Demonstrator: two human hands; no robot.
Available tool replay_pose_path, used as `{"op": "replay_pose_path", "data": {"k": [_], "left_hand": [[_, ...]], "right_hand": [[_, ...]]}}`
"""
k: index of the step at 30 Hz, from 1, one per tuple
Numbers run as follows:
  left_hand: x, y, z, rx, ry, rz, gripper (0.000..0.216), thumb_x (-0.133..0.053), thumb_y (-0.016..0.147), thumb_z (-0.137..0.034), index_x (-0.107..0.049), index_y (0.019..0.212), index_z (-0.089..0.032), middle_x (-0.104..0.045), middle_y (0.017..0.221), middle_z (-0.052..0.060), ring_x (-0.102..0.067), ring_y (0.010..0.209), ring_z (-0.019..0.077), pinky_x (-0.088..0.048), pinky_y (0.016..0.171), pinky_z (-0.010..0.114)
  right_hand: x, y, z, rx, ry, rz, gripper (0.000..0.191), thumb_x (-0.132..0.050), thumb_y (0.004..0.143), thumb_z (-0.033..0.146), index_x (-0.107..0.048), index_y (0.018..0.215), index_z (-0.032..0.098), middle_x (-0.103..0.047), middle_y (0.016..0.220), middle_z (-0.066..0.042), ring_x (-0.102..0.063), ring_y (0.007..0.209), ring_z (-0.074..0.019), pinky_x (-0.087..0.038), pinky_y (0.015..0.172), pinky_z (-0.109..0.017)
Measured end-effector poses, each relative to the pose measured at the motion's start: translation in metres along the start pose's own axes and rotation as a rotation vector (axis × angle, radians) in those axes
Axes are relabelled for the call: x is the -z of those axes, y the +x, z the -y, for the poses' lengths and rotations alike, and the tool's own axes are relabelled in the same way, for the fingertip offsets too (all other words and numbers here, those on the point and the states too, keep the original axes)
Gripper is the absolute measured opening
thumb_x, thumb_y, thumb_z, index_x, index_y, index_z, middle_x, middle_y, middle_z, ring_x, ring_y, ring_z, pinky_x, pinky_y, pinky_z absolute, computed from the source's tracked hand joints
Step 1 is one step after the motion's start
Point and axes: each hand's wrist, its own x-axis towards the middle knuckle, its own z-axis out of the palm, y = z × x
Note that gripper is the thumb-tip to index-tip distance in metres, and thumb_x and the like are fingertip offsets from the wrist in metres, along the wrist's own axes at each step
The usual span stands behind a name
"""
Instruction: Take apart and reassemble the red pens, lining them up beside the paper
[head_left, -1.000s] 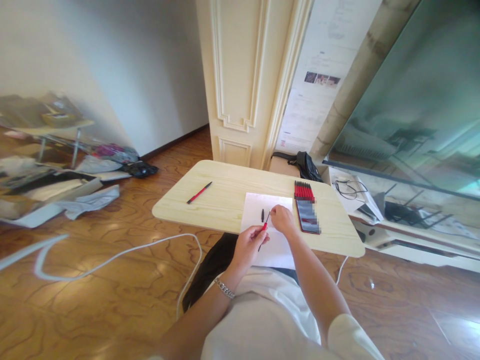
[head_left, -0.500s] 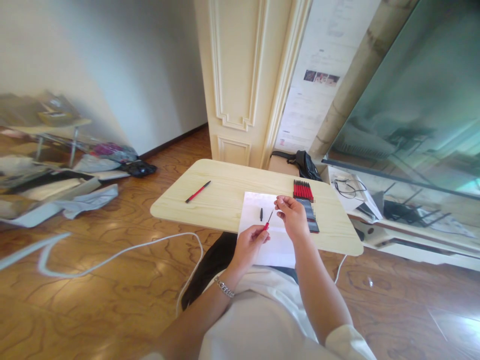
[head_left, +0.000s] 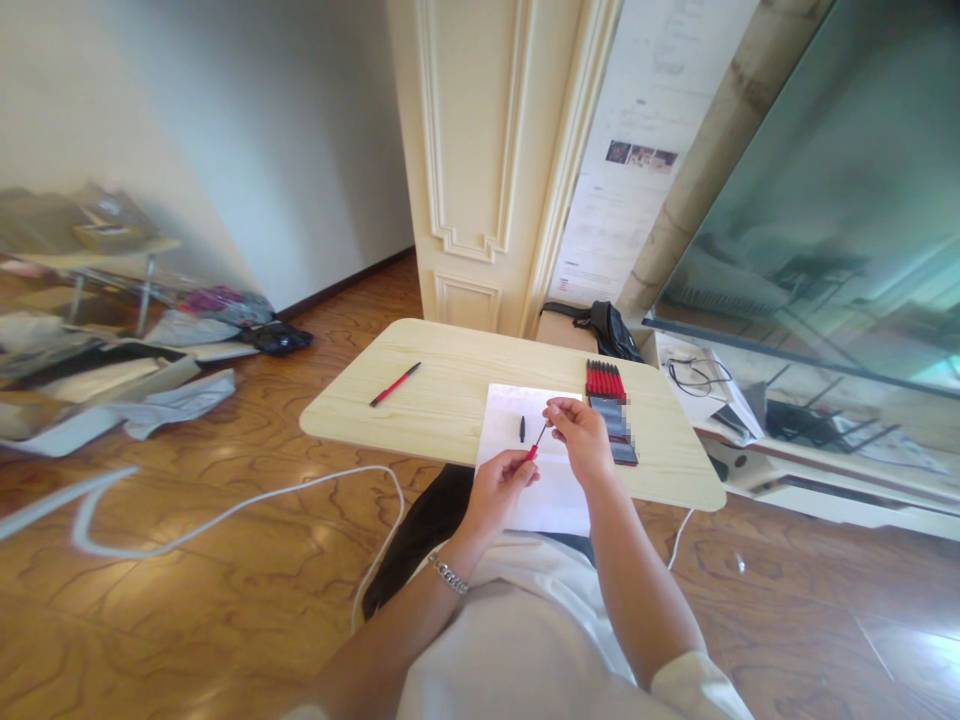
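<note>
My left hand is closed around the red barrel of a pen, whose thin dark refill sticks out toward the far side. My right hand pinches the far tip of that refill with its fingertips. Both hands hover over a white sheet of paper on the small pale wooden table. A small black pen part lies on the paper just left of the hands. A row of several red and black pens lies to the right of the paper.
A single red pen lies at the table's left. A white cable loops over the wooden floor. Clutter and bags sit by the left wall. A black bag and a glass TV stand stand at the right.
My right hand lifted off the paper a second ago, drawing away along the refill, and has now come back to pinch its tip. My left hand stayed in place.
</note>
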Motion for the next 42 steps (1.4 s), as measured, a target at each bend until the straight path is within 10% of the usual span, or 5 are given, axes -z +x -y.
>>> {"op": "replay_pose_path", "data": {"k": [18,26,36,42], "left_hand": [[0.002,0.000,0.001,0.010,0.004,0.008,0.039,-0.065,0.078,-0.045,-0.066,0.099,-0.013,-0.070,0.083,0.009,-0.066,0.075,0.0187,-0.050,0.067,0.028],[0.006,-0.001,0.002,0.029,-0.009,-0.013,0.040,-0.066,0.077,-0.047,-0.067,0.099,-0.013,-0.070,0.081,0.009,-0.065,0.074,0.0186,-0.048,0.062,0.026],[0.009,0.000,-0.001,0.034,-0.014,-0.061,0.038,-0.066,0.076,-0.047,-0.067,0.095,-0.014,-0.071,0.080,0.009,-0.066,0.073,0.0186,-0.049,0.062,0.027],[0.010,0.000,-0.005,0.038,-0.015,-0.069,0.039,-0.067,0.076,-0.048,-0.068,0.096,-0.014,-0.071,0.082,0.009,-0.066,0.073,0.0193,-0.047,0.059,0.026]], "right_hand": [[0.000,-0.001,-0.004,0.048,-0.028,-0.021,0.029,-0.069,0.072,0.041,-0.065,0.090,0.018,-0.067,0.079,-0.004,-0.056,0.066,-0.0128,-0.039,0.056,-0.024],[0.011,0.001,-0.017,-0.031,-0.193,0.282,0.028,-0.067,0.072,0.038,-0.068,0.092,0.018,-0.070,0.084,-0.005,-0.060,0.070,-0.0148,-0.043,0.064,-0.027],[-0.017,0.045,-0.042,-0.113,-1.233,0.087,0.028,-0.062,0.074,0.046,-0.069,0.077,0.019,-0.070,0.086,-0.015,-0.064,0.086,-0.0282,-0.043,0.073,-0.037],[-0.009,0.049,-0.036,-0.097,-0.659,0.081,0.022,-0.064,0.072,0.037,-0.066,0.081,0.017,-0.070,0.074,-0.008,-0.060,0.064,-0.0171,-0.042,0.058,-0.027]]}}
